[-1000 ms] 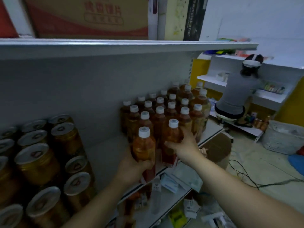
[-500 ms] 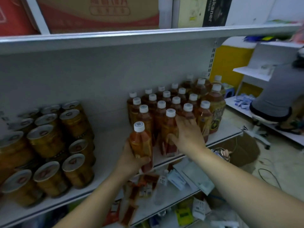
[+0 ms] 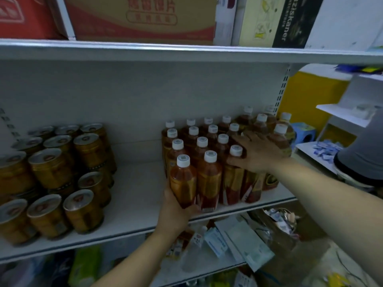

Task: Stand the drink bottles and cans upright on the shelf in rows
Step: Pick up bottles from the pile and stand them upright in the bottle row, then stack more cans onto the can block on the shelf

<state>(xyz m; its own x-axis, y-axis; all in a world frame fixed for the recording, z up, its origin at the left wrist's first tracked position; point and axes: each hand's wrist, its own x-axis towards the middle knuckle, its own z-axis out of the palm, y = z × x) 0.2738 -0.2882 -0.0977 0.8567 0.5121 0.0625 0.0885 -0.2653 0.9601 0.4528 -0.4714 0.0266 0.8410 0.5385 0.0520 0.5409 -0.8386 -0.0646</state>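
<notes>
Several amber tea bottles with white caps (image 3: pixel 209 146) stand upright in rows on the white shelf (image 3: pixel 136 195), right of centre. My left hand (image 3: pixel 176 210) grips the lower part of the front-left bottle (image 3: pixel 183 179), which stands at the shelf's front edge. My right hand (image 3: pixel 257 154) lies flat with straight fingers over the bottles on the group's right side, touching a front bottle (image 3: pixel 234 175). Gold cans (image 3: pixel 51 168) stand stacked in rows at the left.
A bare strip of shelf lies between cans and bottles. An upper shelf (image 3: pixel 186 51) with cardboard boxes (image 3: pixel 143 17) hangs close above. The lower shelf holds packets and small boxes (image 3: pixel 238 243). A person in grey (image 3: pixel 364 154) is at the right edge.
The bottle in my left hand has come onto the shelf at the front left of the group. My right hand has shifted right and opened flat over the right-hand bottles.
</notes>
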